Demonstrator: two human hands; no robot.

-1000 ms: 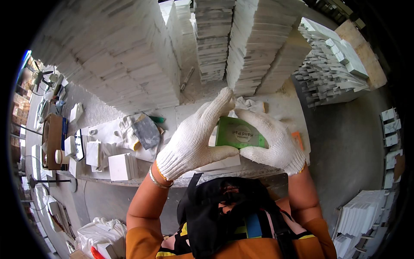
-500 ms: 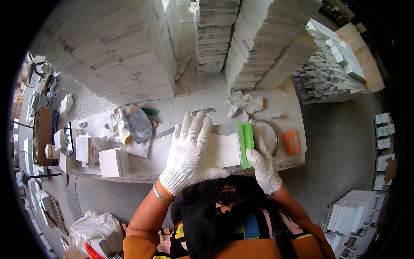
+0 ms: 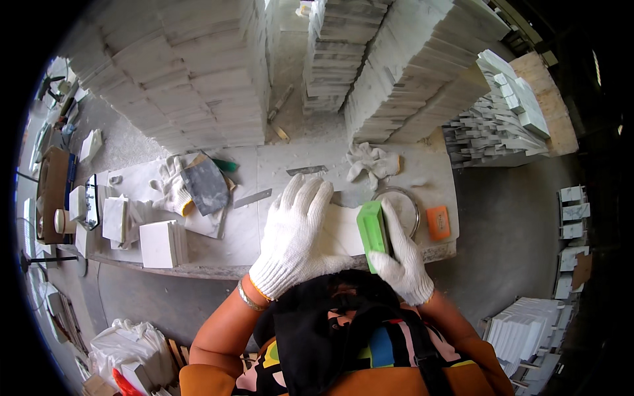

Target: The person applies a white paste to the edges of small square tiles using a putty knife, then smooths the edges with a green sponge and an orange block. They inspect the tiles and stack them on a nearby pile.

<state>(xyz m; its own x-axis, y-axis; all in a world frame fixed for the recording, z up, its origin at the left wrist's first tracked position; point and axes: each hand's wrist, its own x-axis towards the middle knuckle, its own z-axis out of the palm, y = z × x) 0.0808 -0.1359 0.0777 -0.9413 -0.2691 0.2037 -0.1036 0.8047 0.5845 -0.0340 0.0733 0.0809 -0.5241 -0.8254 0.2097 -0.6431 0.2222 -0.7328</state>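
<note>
A white marble tile (image 3: 342,231) lies near the table's front edge. My left hand (image 3: 294,228), in a white knit glove, rests flat on its left part with the fingers stretched out. My gloved right hand (image 3: 404,254) grips a bright green sanding block (image 3: 373,231) at the tile's right end, thumb on the near side and fingers along the right side. The block is tilted, and its underside is mostly hidden. Just right of that hand, a round metal-rimmed disc (image 3: 415,214) lies partly covered. An orange block (image 3: 438,223) sits farther right.
Beyond my hands lie a spare white glove (image 3: 374,164) and two flat metal strips (image 3: 253,197). At left are another glove (image 3: 173,188), a dark grey sheet (image 3: 206,185) and small stacked tiles (image 3: 160,244). Tall stacks of marble pieces (image 3: 191,86) rise behind the table.
My right hand has drawn the green block slightly toward me and tilted it. My left hand stays flat on the tile. The whole view has shifted a little.
</note>
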